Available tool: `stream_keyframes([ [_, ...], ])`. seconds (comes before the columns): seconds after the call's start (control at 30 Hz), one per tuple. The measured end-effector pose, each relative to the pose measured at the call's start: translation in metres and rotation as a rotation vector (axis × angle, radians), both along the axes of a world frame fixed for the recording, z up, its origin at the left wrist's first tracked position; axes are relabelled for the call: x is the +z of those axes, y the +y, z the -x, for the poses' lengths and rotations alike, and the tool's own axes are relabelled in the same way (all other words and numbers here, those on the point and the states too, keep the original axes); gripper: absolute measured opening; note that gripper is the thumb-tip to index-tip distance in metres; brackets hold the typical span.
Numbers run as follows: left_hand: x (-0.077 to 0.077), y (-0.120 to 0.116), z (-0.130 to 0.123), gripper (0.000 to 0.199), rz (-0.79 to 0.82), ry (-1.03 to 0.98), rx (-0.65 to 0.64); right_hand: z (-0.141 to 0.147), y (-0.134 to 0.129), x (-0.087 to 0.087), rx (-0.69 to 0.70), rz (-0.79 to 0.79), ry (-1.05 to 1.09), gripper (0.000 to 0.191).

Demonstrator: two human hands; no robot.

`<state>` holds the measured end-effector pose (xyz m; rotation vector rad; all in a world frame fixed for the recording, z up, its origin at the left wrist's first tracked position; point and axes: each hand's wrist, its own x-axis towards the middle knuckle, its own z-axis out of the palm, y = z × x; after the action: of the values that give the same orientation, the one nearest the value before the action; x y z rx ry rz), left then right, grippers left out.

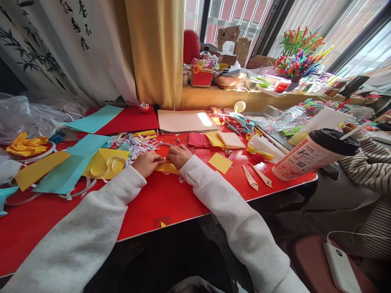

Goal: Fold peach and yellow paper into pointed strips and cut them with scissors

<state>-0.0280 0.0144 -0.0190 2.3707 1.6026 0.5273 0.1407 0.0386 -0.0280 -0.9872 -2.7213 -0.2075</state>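
Note:
My left hand (147, 163) and my right hand (179, 156) are close together over the red table. Both sets of fingers are closed in a pinch at a piece of yellow paper (168, 168), which shows just below the fingertips. My fingers partly hide the paper, so its folds cannot be made out. Just behind my hands curves a thin white ring (162, 144), partly covered by them. White paper shreds (143, 144) lie beyond my left hand, and dark red paper squares (199, 139) lie past my right hand.
Blue paper (73, 162) and yellow sheets lie left. A yellow square (220, 162), two folded paper pieces (250, 178) and a glue stick (260, 153) lie right. A lidded drink cup (308, 156) stands near the right edge. Beyond it is another person's striped sleeve (369, 162).

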Motion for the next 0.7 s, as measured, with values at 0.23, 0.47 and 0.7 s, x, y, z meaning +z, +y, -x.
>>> stream_keyframes([
  [0.23,0.001,-0.001,-0.001,0.024,-0.015,0.006,0.041,-0.001,0.002,-0.005,0.012,-0.016,0.045,0.024],
  [0.47,0.002,-0.002,0.001,0.023,-0.046,-0.044,0.046,0.000,0.003,-0.011,0.027,0.047,0.003,0.025],
  [0.7,0.000,-0.001,0.001,0.020,-0.029,-0.021,0.046,0.000,0.002,-0.007,-0.007,0.017,0.017,0.024],
])
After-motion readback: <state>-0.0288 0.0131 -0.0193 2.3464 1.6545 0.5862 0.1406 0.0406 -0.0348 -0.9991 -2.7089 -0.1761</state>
